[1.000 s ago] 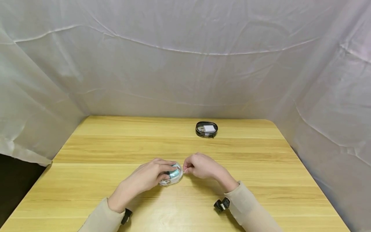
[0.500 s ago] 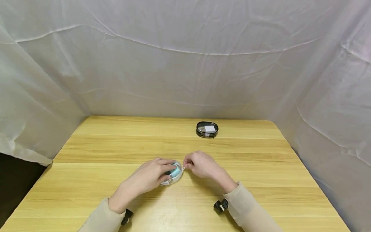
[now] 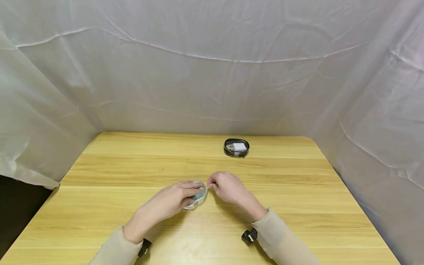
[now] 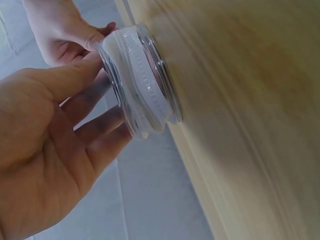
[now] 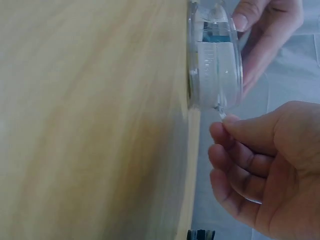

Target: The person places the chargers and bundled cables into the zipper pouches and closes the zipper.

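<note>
A small oval clear zip case (image 3: 200, 201) with a teal item and white parts inside rests on the wooden table. My left hand (image 3: 168, 200) holds it from above, thumb toward the near edge and fingers over the top. At the case's right end, my right hand (image 3: 229, 188) pinches the small zipper pull (image 5: 222, 114) between thumb and index finger. In the right wrist view, its other fingers curl loosely below. White zipper tape (image 4: 147, 85) runs along the case's side in the left wrist view. The left palm hides part of the case.
A second oval case with black trim (image 3: 235, 154) stands farther back, right of centre, holding a white charger block (image 3: 239, 147). Pale cloth (image 3: 212, 88) hangs behind and beside the wooden table (image 3: 139, 167).
The right hand has moved slightly away from me and left with the zipper pull, along the case's end. The case has turned a little with it. The left hand stays nearly still.
</note>
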Available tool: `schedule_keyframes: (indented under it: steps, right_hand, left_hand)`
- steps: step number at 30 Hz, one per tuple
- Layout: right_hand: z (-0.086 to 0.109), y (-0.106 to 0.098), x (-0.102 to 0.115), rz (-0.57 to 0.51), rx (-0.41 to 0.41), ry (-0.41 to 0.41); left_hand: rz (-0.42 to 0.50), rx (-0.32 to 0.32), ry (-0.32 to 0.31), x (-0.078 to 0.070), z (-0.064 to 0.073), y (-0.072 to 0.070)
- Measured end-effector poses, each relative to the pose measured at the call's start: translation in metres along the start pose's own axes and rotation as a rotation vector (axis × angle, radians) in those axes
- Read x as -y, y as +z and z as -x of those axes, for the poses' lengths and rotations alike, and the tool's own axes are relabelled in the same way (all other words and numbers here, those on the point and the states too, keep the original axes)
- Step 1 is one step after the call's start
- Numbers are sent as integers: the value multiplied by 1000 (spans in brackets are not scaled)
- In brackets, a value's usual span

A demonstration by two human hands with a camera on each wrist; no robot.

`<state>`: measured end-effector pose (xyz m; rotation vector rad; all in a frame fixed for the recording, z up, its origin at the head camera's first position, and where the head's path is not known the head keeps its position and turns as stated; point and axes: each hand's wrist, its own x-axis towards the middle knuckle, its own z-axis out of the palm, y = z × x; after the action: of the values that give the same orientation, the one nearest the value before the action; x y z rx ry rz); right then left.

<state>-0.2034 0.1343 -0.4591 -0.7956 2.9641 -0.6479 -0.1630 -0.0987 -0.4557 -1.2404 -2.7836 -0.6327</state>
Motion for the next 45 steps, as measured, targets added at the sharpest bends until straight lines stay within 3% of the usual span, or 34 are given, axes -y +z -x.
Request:
schedule_keyframes:
  steps: [12,26,31,39,45]
  right_hand:
    - [2,-5,-2,-53,91,0]
    - [7,-13,-1,-98,227,-64]
    - [7,-12,-2,-116,205,-55]
    - [6,-10,-2,-68,99,-5]
    - [4,-9,-4,-53,57,35]
  left_hand:
    - [23,12,-80,-4,1,-1]
    - [27,7,-93,-5,-1,0]
    - [-6,-1,-92,-6,0,1]
    - [-102,-23,-98,-7,-2,0]
    - [-76,-13,-82,-7,-3,0]
